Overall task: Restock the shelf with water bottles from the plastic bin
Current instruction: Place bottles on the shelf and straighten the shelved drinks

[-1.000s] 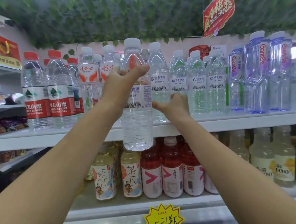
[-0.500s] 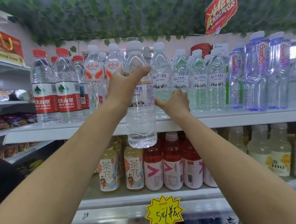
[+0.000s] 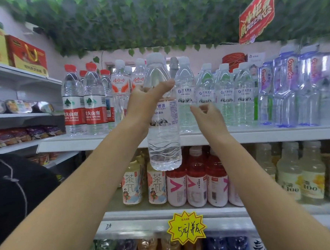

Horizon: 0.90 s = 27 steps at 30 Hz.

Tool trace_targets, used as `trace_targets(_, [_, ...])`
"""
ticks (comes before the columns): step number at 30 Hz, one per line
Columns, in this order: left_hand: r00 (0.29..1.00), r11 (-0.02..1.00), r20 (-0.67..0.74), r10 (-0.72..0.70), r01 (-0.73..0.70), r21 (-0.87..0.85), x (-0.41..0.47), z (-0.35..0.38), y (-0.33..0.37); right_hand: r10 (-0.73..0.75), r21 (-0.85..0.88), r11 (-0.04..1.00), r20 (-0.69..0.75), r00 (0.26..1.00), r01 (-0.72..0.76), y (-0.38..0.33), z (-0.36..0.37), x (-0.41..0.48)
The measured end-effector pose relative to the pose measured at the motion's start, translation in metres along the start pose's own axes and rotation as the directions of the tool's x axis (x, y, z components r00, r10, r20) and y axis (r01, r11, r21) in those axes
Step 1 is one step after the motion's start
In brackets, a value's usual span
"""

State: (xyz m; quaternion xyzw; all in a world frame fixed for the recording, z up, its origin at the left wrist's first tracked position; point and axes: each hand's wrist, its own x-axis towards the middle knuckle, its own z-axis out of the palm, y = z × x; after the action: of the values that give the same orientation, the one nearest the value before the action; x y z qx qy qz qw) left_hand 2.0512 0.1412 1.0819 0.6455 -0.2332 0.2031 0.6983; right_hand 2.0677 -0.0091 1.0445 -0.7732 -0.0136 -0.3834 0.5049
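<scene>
Now left hand point(image 3: 147, 100) fingers wrapped round upright water bottle point(image 3: 164, 140) before shelf point(image 3: 257, 135); right hand point(image 3: 208, 115) loosely curled, empty.

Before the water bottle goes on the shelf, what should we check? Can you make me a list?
1. Grip of the left hand on the water bottle: ok, fingers wrap round its shoulder.
2. Bottle upright, cap on: ok.
3. Label matches the mountain-label bottles beside it: ok.
4. Free spot on the top shelf: cannot tell, the held bottle hides it.
5. Bottle base above the shelf edge: not ok, it shows below the edge in this view.
6. The right hand out of the way: ok, it holds nothing and is right of the bottle.
</scene>
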Motion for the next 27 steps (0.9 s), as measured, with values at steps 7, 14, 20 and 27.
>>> trace_targets(7, [0.996,0.998,0.082,0.028,-0.023,-0.059,-0.034,-0.015,0.012,0.001,0.321,0.947,0.03,1.0,-0.01,-0.019,0.02,-0.107])
trace_targets(14, [0.984,0.993,0.175,-0.039,0.057,-0.099,-0.07,-0.038,0.01,-0.107,0.354,0.93,-0.006,0.994,0.102,-0.037,0.049,-0.177])
trace_targets(20, [0.952,0.996,0.3,-0.064,0.082,-0.046,-0.084,-0.037,0.004,-0.059,0.288,0.955,-0.039,0.998,0.067,-0.037,0.035,-0.193])
trace_targets(27, [0.867,0.998,0.496,-0.044,0.015,0.063,-0.074,-0.028,-0.003,-0.026,0.208,0.977,-0.092,0.995,0.044,-0.021,0.006,-0.173])
